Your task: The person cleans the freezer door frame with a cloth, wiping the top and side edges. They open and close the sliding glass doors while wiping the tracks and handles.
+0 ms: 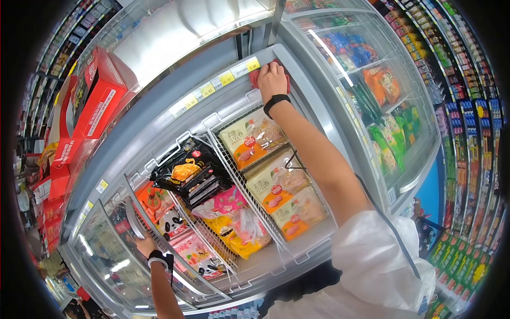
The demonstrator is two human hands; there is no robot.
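My right hand [273,82] is closed on a red cloth [287,80], pressed against the far right corner of the freezer's rim [159,143], beside the yellow price labels [223,80]. At the lower left, my left hand [145,245] touches the sliding glass lid [125,234] near its curved handle [134,219]; its fingers are bent and partly hidden. Between my arms, wire baskets hold black packs [194,173], a pink pack [220,202], yellow packs [239,242] and flat beige-orange packs [255,141].
Another freezer with a glass lid [340,48] stands at the right, with bagged food inside. Red boxes [98,106] sit behind the rim at the left. Stocked shelves [462,122] line the right side. A dark cord [390,226] runs beside my right arm.
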